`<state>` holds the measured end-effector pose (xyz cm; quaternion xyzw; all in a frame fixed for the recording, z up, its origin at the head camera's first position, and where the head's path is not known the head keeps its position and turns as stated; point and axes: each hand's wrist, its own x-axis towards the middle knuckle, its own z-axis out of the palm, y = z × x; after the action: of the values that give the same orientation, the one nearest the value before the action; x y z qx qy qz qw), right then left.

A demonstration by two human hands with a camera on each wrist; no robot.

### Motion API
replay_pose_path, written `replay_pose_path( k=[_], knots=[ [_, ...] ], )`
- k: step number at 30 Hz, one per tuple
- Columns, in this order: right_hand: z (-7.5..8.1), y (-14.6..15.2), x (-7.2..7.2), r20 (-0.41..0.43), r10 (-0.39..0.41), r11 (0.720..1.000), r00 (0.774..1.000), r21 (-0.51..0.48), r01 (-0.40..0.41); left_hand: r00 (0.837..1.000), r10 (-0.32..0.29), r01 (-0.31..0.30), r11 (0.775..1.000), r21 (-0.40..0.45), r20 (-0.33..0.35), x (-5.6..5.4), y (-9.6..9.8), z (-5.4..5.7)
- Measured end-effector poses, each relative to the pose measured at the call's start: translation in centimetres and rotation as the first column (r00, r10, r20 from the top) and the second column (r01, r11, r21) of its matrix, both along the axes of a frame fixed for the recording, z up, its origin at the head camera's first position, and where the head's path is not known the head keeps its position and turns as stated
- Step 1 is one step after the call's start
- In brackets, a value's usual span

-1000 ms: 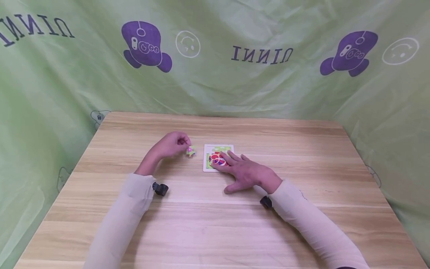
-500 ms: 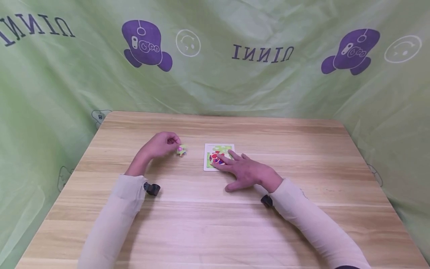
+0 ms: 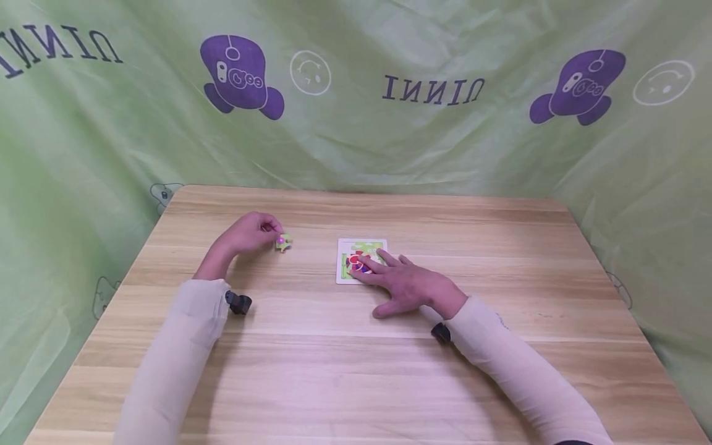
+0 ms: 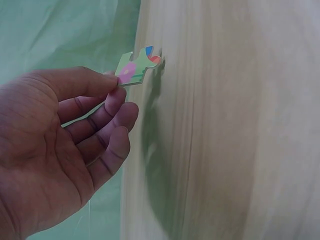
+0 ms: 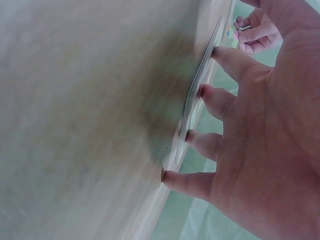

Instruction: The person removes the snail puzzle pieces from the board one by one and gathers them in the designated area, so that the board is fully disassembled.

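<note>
Between thumb and fingertip my left hand [image 3: 248, 233] pinches a small jigsaw puzzle piece [image 4: 134, 70], light green with a pink flower and bits of blue and orange. In the head view the puzzle piece [image 3: 283, 243] is left of the puzzle board [image 3: 345, 247], a flat square with a white border and a red, blue and green picture. My right hand [image 3: 408, 286] rests with spread fingers on the board, covering its lower right part. From the right wrist view, the fingertips [image 5: 191, 135] press on the thin board [image 5: 200, 75] seen edge-on.
The wooden table [image 3: 345, 371] spreads around both hands, its far edge against a green curtain [image 3: 356, 148] with purple figures. Black wrist cameras are strapped at both sleeves, the left camera [image 3: 239, 303] near the tabletop.
My left hand has moved left, away from the board, carrying the puzzle piece with it. The right hand and the board have stayed in place.
</note>
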<state>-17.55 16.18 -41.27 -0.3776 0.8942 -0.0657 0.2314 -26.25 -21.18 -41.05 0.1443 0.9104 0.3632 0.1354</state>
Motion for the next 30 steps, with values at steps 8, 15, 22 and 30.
replay_pose_path(
  k=[8,15,22,30],
  knots=[
    [-0.07,0.0,-0.02,0.003,-0.005,1.0,1.0,-0.006,0.005,0.998,0.034,-0.036,0.999,0.04,0.052,-0.86,-1.02,-0.12],
    [-0.01,-0.02,0.03,0.005,-0.004,1.0,1.0,-0.011,0.005,0.998,0.036,-0.039,0.998,0.046,0.06,-0.83,-1.01,-0.16],
    [-0.03,0.0,0.03,0.001,-0.005,1.0,1.0,-0.01,0.005,0.998,0.041,-0.043,0.999,0.033,0.057,-0.74,-0.87,-0.29],
    [0.02,-0.03,-0.02,0.005,-0.006,1.0,1.0,-0.001,0.006,0.995,0.063,-0.064,0.998,0.014,0.071,-0.9,-0.78,-0.48]
  ],
)
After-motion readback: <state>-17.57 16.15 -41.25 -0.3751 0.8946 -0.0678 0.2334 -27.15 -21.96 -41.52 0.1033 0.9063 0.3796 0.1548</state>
